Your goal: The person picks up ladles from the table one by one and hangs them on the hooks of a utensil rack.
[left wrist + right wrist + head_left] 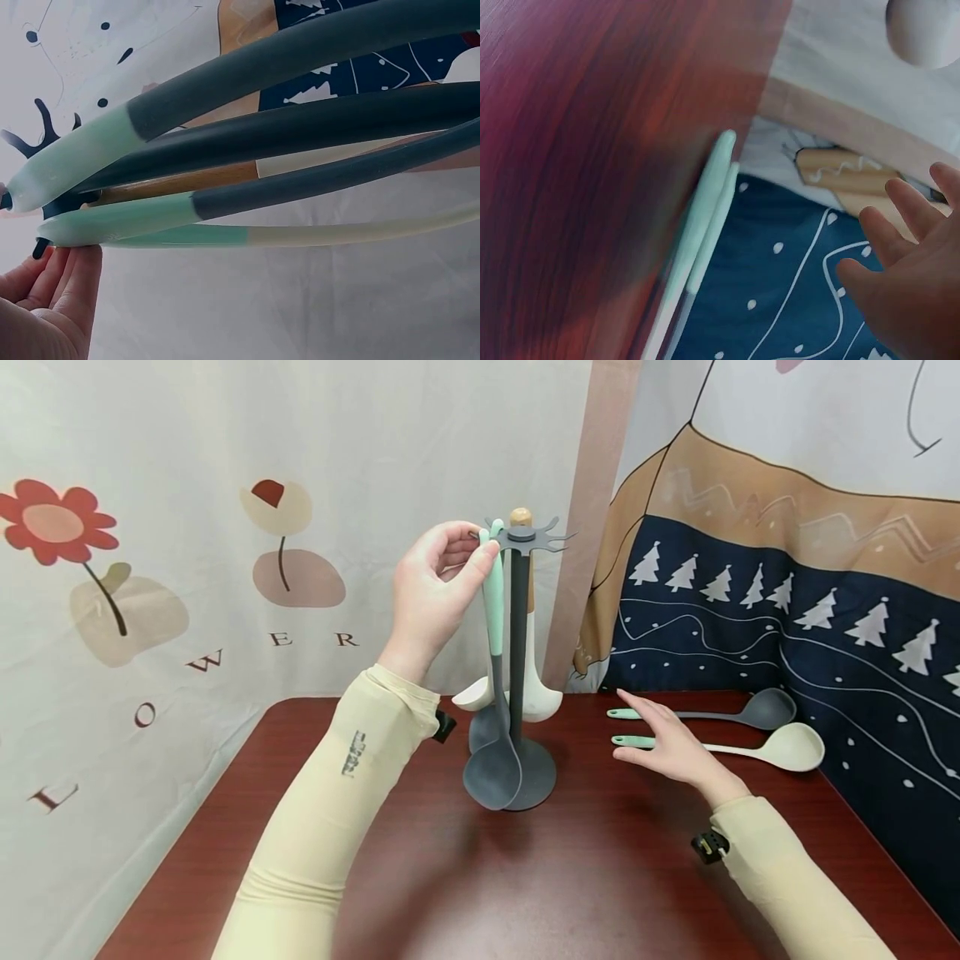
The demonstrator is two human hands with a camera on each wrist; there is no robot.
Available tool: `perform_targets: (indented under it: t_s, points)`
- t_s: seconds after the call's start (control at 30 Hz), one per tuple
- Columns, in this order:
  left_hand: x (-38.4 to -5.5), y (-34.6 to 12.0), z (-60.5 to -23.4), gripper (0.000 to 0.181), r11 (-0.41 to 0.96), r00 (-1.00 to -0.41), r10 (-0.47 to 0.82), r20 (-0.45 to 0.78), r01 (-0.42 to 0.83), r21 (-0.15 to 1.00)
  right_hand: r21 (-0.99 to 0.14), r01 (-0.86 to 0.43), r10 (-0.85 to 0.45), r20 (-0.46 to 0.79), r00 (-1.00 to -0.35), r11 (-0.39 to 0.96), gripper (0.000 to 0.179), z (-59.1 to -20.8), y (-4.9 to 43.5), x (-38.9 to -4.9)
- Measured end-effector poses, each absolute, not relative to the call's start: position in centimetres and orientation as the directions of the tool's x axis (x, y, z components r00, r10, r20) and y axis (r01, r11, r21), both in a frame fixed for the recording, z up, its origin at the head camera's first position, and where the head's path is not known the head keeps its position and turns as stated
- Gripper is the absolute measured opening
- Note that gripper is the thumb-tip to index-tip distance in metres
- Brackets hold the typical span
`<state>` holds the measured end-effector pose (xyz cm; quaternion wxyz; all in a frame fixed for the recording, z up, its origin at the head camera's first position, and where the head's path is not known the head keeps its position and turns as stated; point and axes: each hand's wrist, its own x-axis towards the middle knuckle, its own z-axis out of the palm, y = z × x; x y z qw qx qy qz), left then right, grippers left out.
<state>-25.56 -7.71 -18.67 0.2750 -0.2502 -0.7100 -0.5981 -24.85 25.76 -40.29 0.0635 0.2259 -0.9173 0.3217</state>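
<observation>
A dark grey utensil stand (517, 627) with a hooked top carries several hanging utensils. At its left side, my left hand (433, 581) pinches the top of a mint-handled grey ladle (492, 772) by the hooks, thumb in front. In the left wrist view, fingertips (81, 262) sit right at a second mint-and-grey handle (127, 217). My right hand (675, 743) hovers over the table's right side with fingers spread, holding nothing. In the head view it overlaps the mint handle of a cream ladle (797, 747).
A grey ladle (771, 708) with a mint handle lies behind the cream one on the brown table (600, 877). On the stand hangs a white ladle (542, 697) with a wooden handle. Printed curtains (420, 443) close off the back and right.
</observation>
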Motion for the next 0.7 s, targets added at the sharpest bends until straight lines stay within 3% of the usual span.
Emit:
perform_targets:
  t_s: [0.7]
  points:
    - [-25.7,-7.5,-18.7,0.027,0.151,-0.708,0.024,0.705,0.7,0.698,-0.421,-0.392,-0.355,0.166,-0.92,0.818,0.091,-40.7,30.1,-25.2]
